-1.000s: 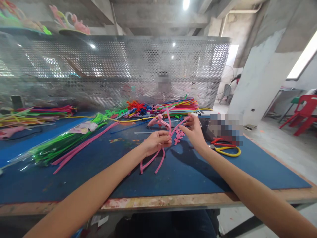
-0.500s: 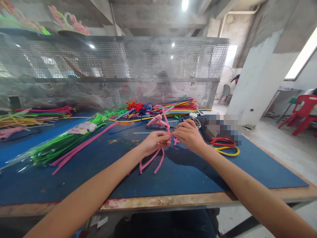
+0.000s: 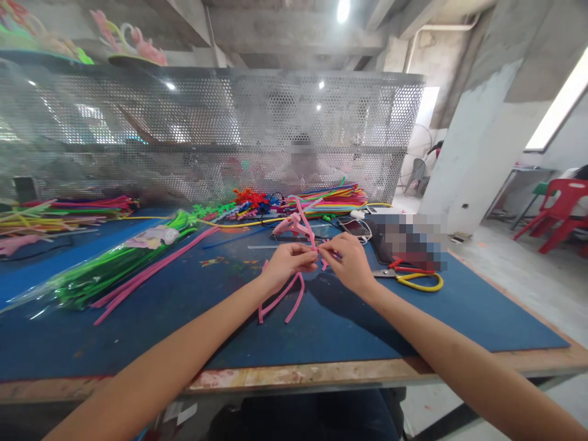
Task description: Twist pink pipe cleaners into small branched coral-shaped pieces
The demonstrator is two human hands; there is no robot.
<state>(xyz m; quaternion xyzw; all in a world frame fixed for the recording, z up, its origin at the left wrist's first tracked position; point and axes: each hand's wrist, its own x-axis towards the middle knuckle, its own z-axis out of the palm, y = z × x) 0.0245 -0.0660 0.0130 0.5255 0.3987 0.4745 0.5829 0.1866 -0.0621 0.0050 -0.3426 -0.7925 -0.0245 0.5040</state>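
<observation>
My left hand [image 3: 290,264] pinches a bent pink pipe cleaner [image 3: 306,222], whose upper end stands above the fingertips. Right beside it, my right hand [image 3: 348,262] is closed in a pinch on the same pink stem, thumb and forefinger nearly touching the left fingertips. The exact spot they grip is mostly covered by fingers. Below my left hand, more bent pink lengths [image 3: 297,300] show against the mat; whether they join the held piece I cannot tell. A small pink twisted piece [image 3: 324,264] shows between the hands. Behind them sits a pink glue gun [image 3: 289,225].
Scissors with red and yellow handles [image 3: 420,282] lie right of my right hand. On the left are bagged green pipe cleaners [image 3: 105,269] and long pink ones [image 3: 151,274]. Colourful bundles [image 3: 331,199] line a perforated metal screen [image 3: 257,122]. The blue mat [image 3: 349,343] covers the table.
My right hand has turned and dropped slightly, its fingers now curled, uncovering the scissor blades and a phone-like device behind. My left hand stays almost in place.
</observation>
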